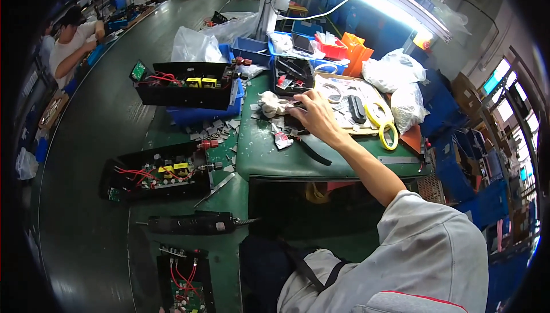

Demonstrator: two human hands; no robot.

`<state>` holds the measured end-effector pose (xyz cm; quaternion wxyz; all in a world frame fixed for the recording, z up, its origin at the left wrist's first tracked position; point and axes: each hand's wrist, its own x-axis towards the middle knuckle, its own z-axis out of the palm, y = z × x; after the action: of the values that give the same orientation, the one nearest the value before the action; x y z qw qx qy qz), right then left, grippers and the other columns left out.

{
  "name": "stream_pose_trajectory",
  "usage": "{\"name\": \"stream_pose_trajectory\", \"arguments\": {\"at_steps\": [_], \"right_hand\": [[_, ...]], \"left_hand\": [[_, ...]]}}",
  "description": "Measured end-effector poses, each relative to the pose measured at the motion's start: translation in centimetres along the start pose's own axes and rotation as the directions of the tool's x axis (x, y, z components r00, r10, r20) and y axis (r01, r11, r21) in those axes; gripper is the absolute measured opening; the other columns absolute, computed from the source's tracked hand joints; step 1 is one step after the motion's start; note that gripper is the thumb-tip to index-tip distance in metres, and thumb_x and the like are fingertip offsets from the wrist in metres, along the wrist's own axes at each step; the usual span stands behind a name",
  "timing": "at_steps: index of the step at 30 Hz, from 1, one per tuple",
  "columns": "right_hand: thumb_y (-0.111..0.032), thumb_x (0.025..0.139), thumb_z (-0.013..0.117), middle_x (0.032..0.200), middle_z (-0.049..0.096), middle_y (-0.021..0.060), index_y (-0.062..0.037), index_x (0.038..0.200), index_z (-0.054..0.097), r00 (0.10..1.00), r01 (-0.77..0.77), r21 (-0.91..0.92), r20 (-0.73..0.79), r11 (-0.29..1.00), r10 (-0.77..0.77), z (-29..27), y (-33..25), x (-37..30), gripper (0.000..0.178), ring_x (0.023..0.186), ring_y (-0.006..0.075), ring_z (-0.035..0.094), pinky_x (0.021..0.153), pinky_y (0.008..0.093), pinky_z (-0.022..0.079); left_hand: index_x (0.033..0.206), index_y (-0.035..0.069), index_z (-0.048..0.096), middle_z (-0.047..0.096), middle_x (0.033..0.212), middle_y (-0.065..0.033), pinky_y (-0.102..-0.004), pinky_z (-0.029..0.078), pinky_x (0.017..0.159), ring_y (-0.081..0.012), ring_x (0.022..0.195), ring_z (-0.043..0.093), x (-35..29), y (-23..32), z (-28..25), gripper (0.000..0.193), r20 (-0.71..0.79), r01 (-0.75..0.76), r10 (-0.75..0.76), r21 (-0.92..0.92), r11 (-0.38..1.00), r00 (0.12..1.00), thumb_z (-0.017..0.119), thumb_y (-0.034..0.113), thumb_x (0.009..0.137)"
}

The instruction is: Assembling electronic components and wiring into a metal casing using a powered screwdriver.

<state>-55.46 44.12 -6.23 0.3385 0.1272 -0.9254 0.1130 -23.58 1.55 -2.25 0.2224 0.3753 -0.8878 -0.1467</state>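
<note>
My right hand (316, 116) reaches over the green bench, its fingers curled down around something dark that I cannot make out. Right beside the fingertips sits a crumpled white wad (270, 105). Just behind the hand stands a black bin (293, 75) of small parts. Below it lie a small red-and-white tube or packet (282, 140) and a curved black handle (315, 152). My left hand is out of view.
Open black housings with circuit boards and red wires (166, 169) stand left, one (183, 92) on a blue bin. A black power screwdriver (192, 223), tweezers (215, 190) and grey pads lie nearby. Yellow tape rolls (388, 136) and white bags (395, 71) are right. Co-workers (71, 49) sit far left.
</note>
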Motion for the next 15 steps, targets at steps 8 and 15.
{"name": "stream_pose_trajectory", "arguments": {"at_steps": [8, 15], "right_hand": [[-0.030, 0.084, 0.080, 0.096, 0.072, 0.0109, -0.0059, 0.112, 0.071, 0.960, -0.121, 0.202, 0.274, 0.972, 0.062, 2.5, -5.6, -4.1, 0.038, 0.084, 0.0227, 0.070, 0.074, 0.0354, 0.055], [-0.018, 0.087, 0.077, 0.097, 0.072, 0.0076, -0.0045, 0.117, 0.071, 0.932, -0.171, 0.249, 0.355, 0.953, 0.075, 1.7, -5.0, -3.5, 0.034, 0.085, 0.0160, 0.064, 0.079, 0.0321, 0.051]], "left_hand": [[0.121, -0.001, 0.066, 0.069, 0.116, -0.0198, -0.0408, 0.051, 0.094, -0.0351, 0.107, 0.066, 0.0, -3.3, 1.3, 0.030, 0.022, -0.030, 0.033, -0.117, 0.993, 0.999, 0.069, 0.008, 0.093], [0.121, 0.005, 0.067, 0.065, 0.118, -0.0132, -0.0421, 0.051, 0.087, -0.0349, 0.103, 0.063, -0.1, -1.4, 1.5, 0.028, -0.018, -0.048, 0.048, 0.039, 0.998, 0.999, 0.067, 0.007, 0.093]]}}
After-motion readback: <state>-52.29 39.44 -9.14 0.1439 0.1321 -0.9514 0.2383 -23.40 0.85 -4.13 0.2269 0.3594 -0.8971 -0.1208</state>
